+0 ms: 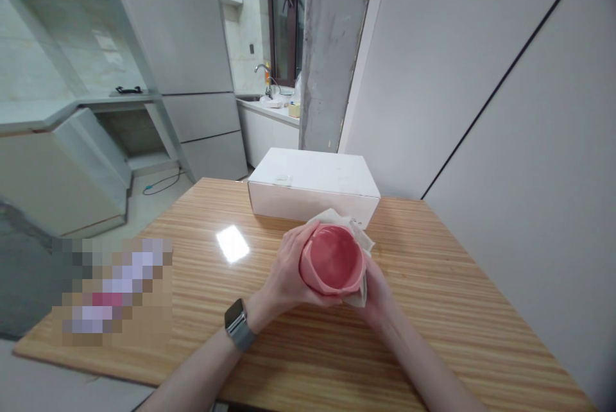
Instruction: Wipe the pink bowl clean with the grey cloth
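Observation:
A pink flowerpot [335, 259] with an angular, faceted rim is held up over the wooden table, its opening tilted toward me. My left hand [287, 271] is wrapped round its left side and underside. On the right side, my right hand [376, 293] presses a crumpled white cloth [364, 240] against the pot's outer wall. Part of the cloth sticks out behind and below the pot. Most of the right fingers are hidden behind the pot and cloth. The inside of the pot looks plain pink.
A closed white box [312, 181] lies just beyond my hands on the wooden table [433, 283]. At the table's left edge is a blurred-out patch [115, 290]. A fridge, a sink counter [269, 123] and a white wall panel stand around.

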A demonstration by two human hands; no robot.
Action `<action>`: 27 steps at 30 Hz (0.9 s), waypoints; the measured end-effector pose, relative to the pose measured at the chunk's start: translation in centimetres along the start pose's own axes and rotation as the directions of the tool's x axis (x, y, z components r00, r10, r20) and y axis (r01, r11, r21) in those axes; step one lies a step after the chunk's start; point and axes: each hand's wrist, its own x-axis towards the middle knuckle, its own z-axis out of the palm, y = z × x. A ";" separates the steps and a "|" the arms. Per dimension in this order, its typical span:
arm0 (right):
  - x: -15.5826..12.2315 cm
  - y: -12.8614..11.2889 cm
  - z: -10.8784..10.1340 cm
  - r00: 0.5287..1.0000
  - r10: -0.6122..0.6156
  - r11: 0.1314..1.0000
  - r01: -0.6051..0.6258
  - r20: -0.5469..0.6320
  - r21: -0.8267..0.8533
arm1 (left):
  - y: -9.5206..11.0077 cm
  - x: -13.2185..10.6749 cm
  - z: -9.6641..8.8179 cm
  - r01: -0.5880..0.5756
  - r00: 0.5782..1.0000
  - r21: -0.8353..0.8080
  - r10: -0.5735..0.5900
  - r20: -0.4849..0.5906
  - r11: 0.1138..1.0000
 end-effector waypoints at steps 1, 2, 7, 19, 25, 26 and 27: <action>-0.1 0.2 0.2 0.999 0.030 0.999 -0.031 0.027 0.021 | -0.2 -0.1 0.1 0.021 0.999 -0.011 -0.021 -0.039 1.000; -0.2 0.3 0.4 0.997 0.065 0.997 -0.067 0.051 0.039 | -0.4 -0.2 0.3 0.051 0.996 -0.031 -0.053 -0.074 0.998; -0.8 0.4 1.2 0.987 0.141 0.987 -0.146 0.072 0.064 | -1.2 -0.6 1.0 0.264 0.938 -0.212 -0.302 -0.171 0.941; -7.8 -6.6 -5.3 0.915 0.158 0.946 -0.248 -0.371 -0.210 | -1.8 0.4 1.0 0.527 0.727 -0.529 -0.675 -0.125 0.665; -12.5 -11.5 -9.7 0.909 0.014 0.778 -0.271 -0.416 -0.566 | -1.2 0.4 2.3 0.590 0.596 -0.774 -0.771 0.226 0.229; -12.9 -12.0 -10.3 0.912 -0.047 0.726 -0.248 -0.406 -0.641 | -0.9 0.4 2.6 0.605 0.590 -0.774 -0.759 0.275 0.189; -13.3 -12.4 -10.9 0.912 -0.100 0.670 -0.234 -0.398 -0.705 | -0.6 0.5 2.9 0.617 0.589 -0.768 -0.748 0.307 0.171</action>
